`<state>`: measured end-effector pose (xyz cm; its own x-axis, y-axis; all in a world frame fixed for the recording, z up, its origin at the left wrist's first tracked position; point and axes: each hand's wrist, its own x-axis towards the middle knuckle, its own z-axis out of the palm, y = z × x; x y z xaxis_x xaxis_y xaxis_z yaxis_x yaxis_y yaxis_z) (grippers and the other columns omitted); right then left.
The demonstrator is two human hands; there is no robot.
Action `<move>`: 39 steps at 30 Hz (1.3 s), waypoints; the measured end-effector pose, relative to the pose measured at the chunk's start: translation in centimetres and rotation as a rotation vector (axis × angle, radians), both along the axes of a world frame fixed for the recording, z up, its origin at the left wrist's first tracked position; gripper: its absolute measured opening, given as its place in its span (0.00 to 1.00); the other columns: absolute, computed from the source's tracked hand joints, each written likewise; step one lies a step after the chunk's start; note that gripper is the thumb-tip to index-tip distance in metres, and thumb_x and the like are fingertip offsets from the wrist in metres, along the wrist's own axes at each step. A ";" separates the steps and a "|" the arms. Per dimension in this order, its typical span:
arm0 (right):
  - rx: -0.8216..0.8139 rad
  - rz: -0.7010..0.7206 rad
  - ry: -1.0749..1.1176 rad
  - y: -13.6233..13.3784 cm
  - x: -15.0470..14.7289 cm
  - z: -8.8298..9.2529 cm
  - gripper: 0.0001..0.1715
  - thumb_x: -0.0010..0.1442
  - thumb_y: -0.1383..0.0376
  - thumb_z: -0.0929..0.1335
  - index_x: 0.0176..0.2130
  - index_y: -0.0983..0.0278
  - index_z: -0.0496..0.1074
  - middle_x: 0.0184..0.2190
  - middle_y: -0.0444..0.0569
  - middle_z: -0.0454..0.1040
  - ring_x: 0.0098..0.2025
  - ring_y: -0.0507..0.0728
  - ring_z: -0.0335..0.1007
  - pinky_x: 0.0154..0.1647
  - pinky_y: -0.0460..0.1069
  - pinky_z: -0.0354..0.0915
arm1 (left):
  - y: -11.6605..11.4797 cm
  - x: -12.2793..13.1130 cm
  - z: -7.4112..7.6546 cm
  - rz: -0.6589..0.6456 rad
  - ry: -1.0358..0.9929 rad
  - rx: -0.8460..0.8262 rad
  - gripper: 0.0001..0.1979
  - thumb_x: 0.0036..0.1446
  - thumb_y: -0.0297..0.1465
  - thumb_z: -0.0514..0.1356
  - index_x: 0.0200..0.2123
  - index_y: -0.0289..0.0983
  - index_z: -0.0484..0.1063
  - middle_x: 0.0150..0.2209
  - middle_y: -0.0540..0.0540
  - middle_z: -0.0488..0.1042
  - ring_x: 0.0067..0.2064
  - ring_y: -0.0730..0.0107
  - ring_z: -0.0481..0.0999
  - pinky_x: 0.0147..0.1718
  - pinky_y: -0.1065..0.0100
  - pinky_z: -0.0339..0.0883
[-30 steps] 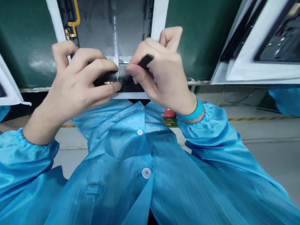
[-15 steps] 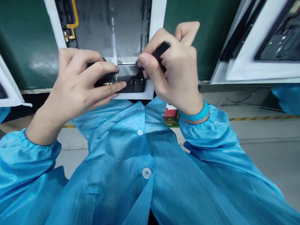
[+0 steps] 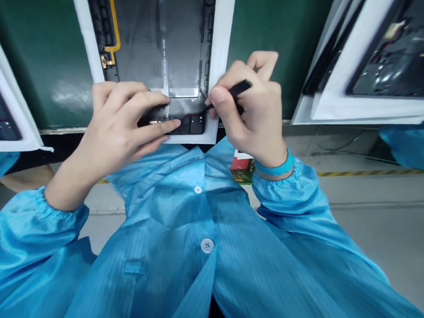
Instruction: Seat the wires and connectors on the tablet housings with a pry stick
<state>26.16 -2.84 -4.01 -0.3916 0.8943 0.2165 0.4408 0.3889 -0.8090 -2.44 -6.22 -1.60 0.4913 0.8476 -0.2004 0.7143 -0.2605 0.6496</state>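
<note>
An opened tablet-like device (image 3: 137,49) lies on white sheeting, with a dark back and a pale printed strip running down it. Across its near end stretches my left hand (image 3: 121,118); its fingers are extended and apart, and the fingertips rest by a thin dark red wire (image 3: 186,115). Closed in a pinch, my right hand (image 3: 254,108) holds a slim black stick-like tool (image 3: 240,88). The tool's tip is at the near right corner of the device, beside the wire. My left fingers hide part of the near edge.
Along the device's left side runs an orange flex cable (image 3: 116,32). Another opened device (image 3: 399,57) on white sheeting stands at the right, and one more (image 3: 1,116) at the left. The green tabletop (image 3: 48,58) shows between them. A red and green box (image 3: 241,167) sits below.
The device and both hands appear slightly lower in view. My right hand has turned a little, so the tool lies flatter, and more of the red wire shows. My left fingers stay on the near end.
</note>
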 end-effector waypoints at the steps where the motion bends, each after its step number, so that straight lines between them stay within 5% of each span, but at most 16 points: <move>1: -0.048 -0.034 0.054 -0.1 0.0 0.0 0.24 0.80 0.43 0.63 0.36 0.51 0.71 0.31 0.45 0.78 0.39 0.64 0.74 0.59 0.64 0.69 | -0.4 0.0 0.5 0.051 -0.043 0.023 0.23 0.72 0.56 0.66 0.60 0.52 0.87 0.73 0.47 0.73 0.77 0.36 0.66 0.81 0.30 0.41; 3: -0.178 -0.141 0.193 -0.3 -0.1 0.1 0.23 0.78 0.41 0.64 0.37 0.49 0.72 0.38 0.46 0.81 0.41 0.64 0.77 0.57 0.63 0.74 | -1.0 -0.2 1.9 0.242 -0.190 0.035 0.24 0.69 0.51 0.71 0.65 0.54 0.83 0.75 0.51 0.71 0.80 0.43 0.63 0.84 0.41 0.47; 6: -0.282 -0.279 0.527 -0.4 -0.4 0.1 0.20 0.74 0.42 0.70 0.35 0.49 0.72 0.46 0.46 0.83 0.53 0.66 0.81 0.63 0.63 0.78 | -1.0 -0.9 4.3 0.700 -0.515 -0.140 0.24 0.64 0.41 0.74 0.62 0.59 0.83 0.71 0.61 0.75 0.79 0.55 0.67 0.82 0.55 0.61; 9: -0.450 -0.237 0.727 -0.5 -0.5 0.4 0.24 0.71 0.41 0.73 0.34 0.53 0.70 0.58 0.45 0.83 0.69 0.66 0.79 0.73 0.67 0.76 | 0.2 -1.7 5.7 0.963 -0.684 -0.354 0.15 0.64 0.34 0.70 0.52 0.53 0.86 0.64 0.59 0.81 0.74 0.58 0.74 0.78 0.54 0.69; 14: -0.671 -0.266 0.840 -0.9 -1.1 2.1 0.25 0.67 0.42 0.79 0.32 0.55 0.74 0.59 0.45 0.85 0.73 0.65 0.78 0.80 0.66 0.71 | 2.6 -2.6 4.8 1.039 -0.808 -0.458 0.13 0.66 0.36 0.69 0.51 0.40 0.79 0.51 0.46 0.85 0.50 0.63 0.85 0.51 0.63 0.81; 18: -0.727 -0.362 0.882 -0.8 -1.7 2.7 0.24 0.62 0.43 0.83 0.29 0.54 0.78 0.52 0.45 0.88 0.70 0.65 0.81 0.79 0.66 0.73 | 4.7 -2.2 3.8 0.921 -0.777 -0.493 0.04 0.66 0.30 0.66 0.42 0.35 0.78 0.37 0.46 0.80 0.32 0.74 0.76 0.31 0.72 0.63; 20: -0.740 -0.364 0.870 -0.5 -1.9 2.7 0.26 0.59 0.42 0.84 0.27 0.55 0.78 0.51 0.46 0.89 0.68 0.65 0.82 0.80 0.66 0.73 | 5.5 -1.6 3.6 0.891 -0.732 -0.449 0.05 0.65 0.27 0.66 0.35 0.33 0.79 0.32 0.47 0.78 0.29 0.76 0.71 0.30 0.71 0.58; 25: -0.753 -0.328 0.880 -0.3 -2.9 2.6 0.26 0.58 0.41 0.84 0.26 0.55 0.79 0.50 0.49 0.90 0.66 0.65 0.84 0.76 0.67 0.76 | 5.5 -1.6 4.3 0.869 -0.700 -0.314 0.04 0.61 0.23 0.67 0.34 0.33 0.82 0.35 0.47 0.83 0.36 0.70 0.78 0.39 0.70 0.68; 28: -0.787 -0.289 0.901 -0.3 -4.0 2.1 0.26 0.60 0.42 0.83 0.27 0.57 0.80 0.51 0.51 0.90 0.65 0.65 0.85 0.74 0.68 0.78 | 4.1 -5.0 5.5 0.945 -0.709 -0.214 0.04 0.59 0.27 0.69 0.39 0.34 0.81 0.38 0.47 0.83 0.38 0.69 0.80 0.40 0.69 0.72; 32: -0.787 -0.229 0.902 0.0 -4.8 1.2 0.26 0.63 0.43 0.82 0.28 0.58 0.80 0.52 0.54 0.90 0.65 0.65 0.85 0.72 0.68 0.79 | 1.6 -13.0 7.8 1.142 -0.649 -0.020 0.14 0.57 0.31 0.72 0.45 0.39 0.76 0.38 0.50 0.82 0.37 0.69 0.81 0.38 0.70 0.75; 36: -0.782 -0.104 0.870 0.8 -4.4 0.5 0.23 0.66 0.45 0.82 0.31 0.59 0.82 0.54 0.54 0.89 0.66 0.63 0.84 0.75 0.67 0.77 | 0.6 -20.2 8.9 1.279 -0.430 0.003 0.11 0.67 0.31 0.71 0.49 0.37 0.75 0.39 0.49 0.80 0.35 0.71 0.79 0.37 0.70 0.77; 39: -0.720 -0.059 0.819 1.3 -3.9 0.1 0.23 0.68 0.45 0.80 0.32 0.58 0.82 0.53 0.52 0.89 0.64 0.61 0.85 0.73 0.61 0.79 | 1.2 -22.8 8.6 1.287 -0.175 -0.003 0.14 0.75 0.38 0.69 0.53 0.33 0.77 0.42 0.48 0.79 0.40 0.70 0.80 0.43 0.65 0.81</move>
